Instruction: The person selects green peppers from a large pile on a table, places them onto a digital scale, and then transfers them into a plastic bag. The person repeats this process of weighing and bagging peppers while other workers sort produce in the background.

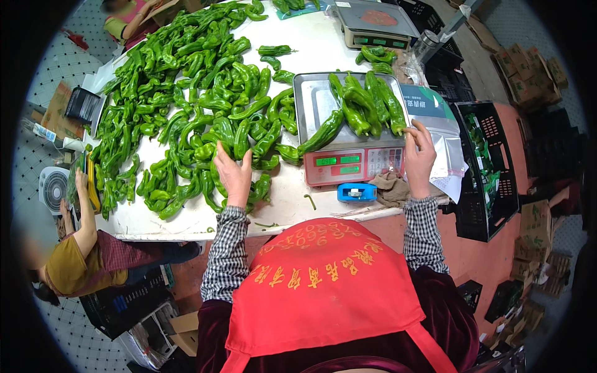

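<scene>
The left hand [233, 174] hovers with fingers spread and released at the near edge of the heap of green peppers [186, 105] on the white table [186, 221], grasping nothing; its fingertips are just beside the nearest peppers. The right hand [420, 158] rests at the right side of the red-fronted weighing scale [348, 163], fingers loosely curled and touching the tip of the outermost pepper of the batch on the pan [364, 109]; no full grasp is evident.

Risks, as judged:
- Several peppers overhang the pan's front and right rims. A nudge from the right hand could tip one off onto the table, altering the reading.
- One pepper hangs over the front edge towards the display; it may bear on the housing and falsify the weight.
- Heap peppers lie against the scale's left side; contact with the pan would distort the reading.
- The silver pouch [444, 146] lies just beside the scale under the right wrist and could be swept towards the black crate [491, 180].
- The blue tape dispenser [356, 192] and the cloth [390, 186] sit near the table edge.
</scene>
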